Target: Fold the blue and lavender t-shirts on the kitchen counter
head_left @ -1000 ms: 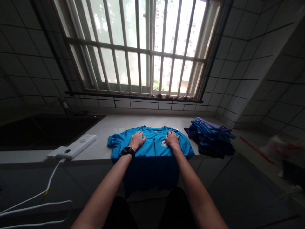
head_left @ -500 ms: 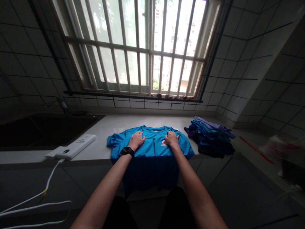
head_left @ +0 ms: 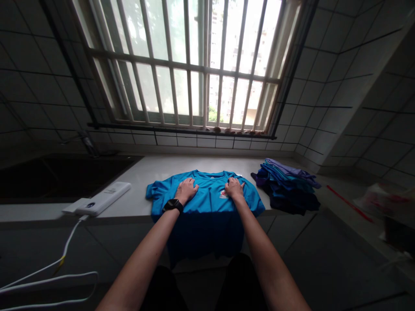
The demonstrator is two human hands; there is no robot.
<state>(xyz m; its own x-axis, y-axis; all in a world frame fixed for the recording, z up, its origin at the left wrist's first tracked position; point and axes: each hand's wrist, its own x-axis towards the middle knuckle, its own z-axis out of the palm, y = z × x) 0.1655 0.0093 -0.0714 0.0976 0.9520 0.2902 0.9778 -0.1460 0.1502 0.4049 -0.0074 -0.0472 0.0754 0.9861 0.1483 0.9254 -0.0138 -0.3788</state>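
Note:
A bright blue T-shirt (head_left: 207, 194) lies spread on the white countertop (head_left: 136, 166), its collar at the far side and its lower half hanging over the front edge into shadow. My left hand (head_left: 186, 191) presses flat on the shirt's chest with fingers apart, and a black smartwatch (head_left: 173, 206) sits on that wrist. My right hand (head_left: 234, 188) rests flat on the other side of the chest, near a small printed logo (head_left: 223, 195). Neither hand grips the cloth.
A stack of folded blue and purple garments (head_left: 287, 186) stands to the right of the shirt. A dark sink (head_left: 58, 177) lies at left, near a white corded device (head_left: 103, 198) with its cable (head_left: 65, 250). A barred window (head_left: 181, 65) stands behind the counter.
Both hands stay flat on the shirt in the same places. The view has only shifted slightly.

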